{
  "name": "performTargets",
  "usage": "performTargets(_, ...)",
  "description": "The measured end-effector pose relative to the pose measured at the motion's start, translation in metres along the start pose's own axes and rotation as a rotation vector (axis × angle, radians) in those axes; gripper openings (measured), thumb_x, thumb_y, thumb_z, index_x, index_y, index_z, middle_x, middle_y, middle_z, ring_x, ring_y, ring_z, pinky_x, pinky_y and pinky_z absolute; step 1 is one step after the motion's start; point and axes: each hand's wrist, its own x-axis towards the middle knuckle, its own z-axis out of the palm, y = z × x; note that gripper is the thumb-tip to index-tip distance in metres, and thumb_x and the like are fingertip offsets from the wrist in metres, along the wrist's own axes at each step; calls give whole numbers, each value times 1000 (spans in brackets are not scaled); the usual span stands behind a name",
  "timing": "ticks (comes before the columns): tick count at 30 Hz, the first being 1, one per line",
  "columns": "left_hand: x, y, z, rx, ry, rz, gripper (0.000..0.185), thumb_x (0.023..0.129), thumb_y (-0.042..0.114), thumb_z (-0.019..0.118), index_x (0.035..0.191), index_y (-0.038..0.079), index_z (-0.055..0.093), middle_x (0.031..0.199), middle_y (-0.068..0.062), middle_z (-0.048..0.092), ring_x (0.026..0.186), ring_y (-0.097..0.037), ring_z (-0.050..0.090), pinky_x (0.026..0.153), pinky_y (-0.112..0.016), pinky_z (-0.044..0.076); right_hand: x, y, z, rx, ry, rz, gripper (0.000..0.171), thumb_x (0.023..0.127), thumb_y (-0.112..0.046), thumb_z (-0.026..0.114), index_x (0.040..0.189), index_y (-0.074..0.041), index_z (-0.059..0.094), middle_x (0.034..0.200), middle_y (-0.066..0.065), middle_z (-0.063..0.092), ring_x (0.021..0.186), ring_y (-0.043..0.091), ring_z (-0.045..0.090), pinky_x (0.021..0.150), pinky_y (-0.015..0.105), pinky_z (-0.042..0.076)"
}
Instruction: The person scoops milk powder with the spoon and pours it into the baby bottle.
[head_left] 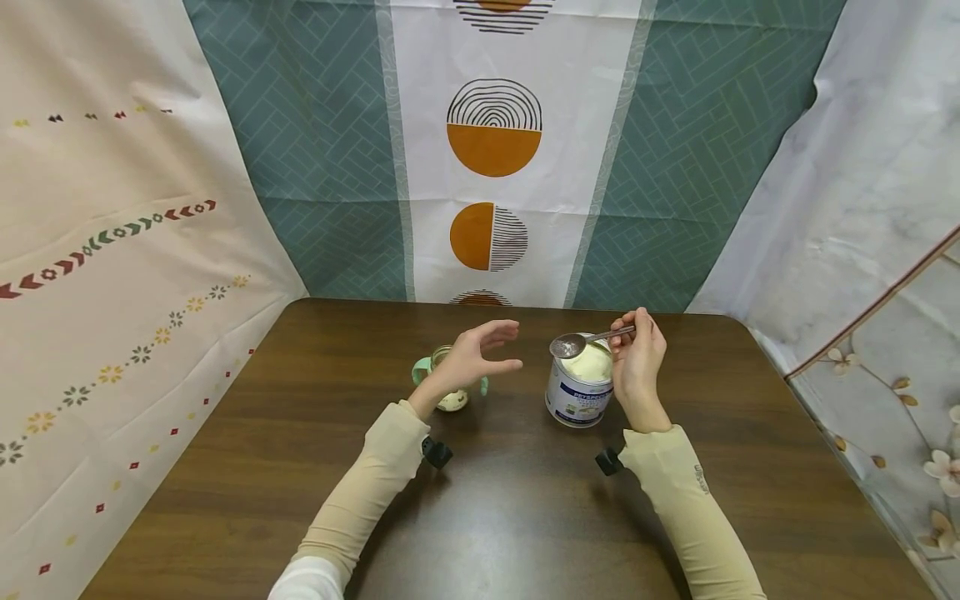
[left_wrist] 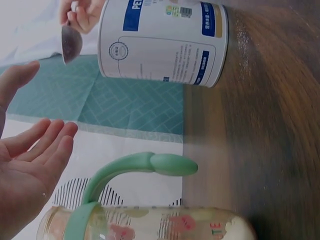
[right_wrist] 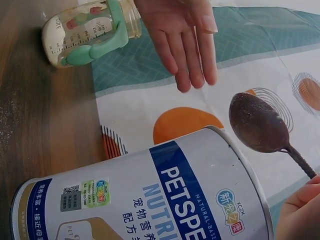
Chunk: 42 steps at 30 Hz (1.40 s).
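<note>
right hand (head_left: 639, 367): grip pinches metal spoon (head_left: 577, 342), level above open white powder tin (head_left: 579, 392), bowl pointing left | left hand (head_left: 476, 354): fingers spread, holding nothing, left of tin | green-handled baby bottle (head_left: 450, 392) beyond, on brown bench (head_left: 525, 517)

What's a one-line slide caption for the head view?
Right hand holds a spoon over an open powder can; open left hand hovers above a baby bottle.

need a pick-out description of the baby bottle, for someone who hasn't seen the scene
On the brown wooden table, look left of the white-and-blue powder can, just beyond the person's open left hand. The baby bottle stands there: small, clear, with mint-green handles, unlike the larger can.
</note>
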Motion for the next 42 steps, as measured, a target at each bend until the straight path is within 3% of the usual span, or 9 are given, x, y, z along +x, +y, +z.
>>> performTargets(5,2,1,4,-18,-33,-36,62,84,14,76,139,8,48,137,-11,55,129,-24,52,111,-31,41,1,1,-1,-10,-15,-18,30,103,-19,45,78,-5,53,64,3,56,50,6,47,44,12,39)
performTargets(9,5,0,8,-9,-68,-58,68,83,15,76,143,7,44,141,-12,52,131,-24,50,112,-32,40,2,1,-3,-61,-39,-82,31,104,-20,44,78,-5,53,65,3,56,51,7,48,44,13,39)
performTargets(20,11,-4,19,16,-134,-73,74,82,14,78,144,4,40,142,-14,51,134,-26,47,114,-37,37,2,-2,-11,-401,-155,-375,36,105,-20,37,79,-4,56,66,-1,59,48,6,47,43,13,40)
performTargets(28,15,-7,31,38,-181,-110,77,82,17,78,147,6,36,144,-14,49,134,-26,47,114,-37,37,0,1,-16,-640,-259,-582,42,106,-15,34,85,14,55,67,-2,59,51,7,51,48,12,42)
performTargets(34,20,-13,44,34,-178,-118,78,83,16,77,147,4,35,146,-17,46,135,-26,46,115,-35,37,1,5,-18,-788,-338,-855,50,105,-27,40,75,8,60,60,14,57,49,3,49,49,8,40)
performTargets(38,21,-16,51,12,-178,-130,77,85,16,75,148,4,33,149,-17,43,136,-28,44,115,-37,36,2,9,-20,-828,-409,-993,57,103,-40,42,69,3,61,58,11,57,49,5,46,50,10,37)
performTargets(42,22,-17,58,-4,-175,-138,77,85,16,74,149,5,32,151,-13,41,138,-27,43,114,-36,37,2,12,-23,-858,-465,-1062,57,102,-41,42,68,0,61,60,8,57,51,6,46,50,13,38)
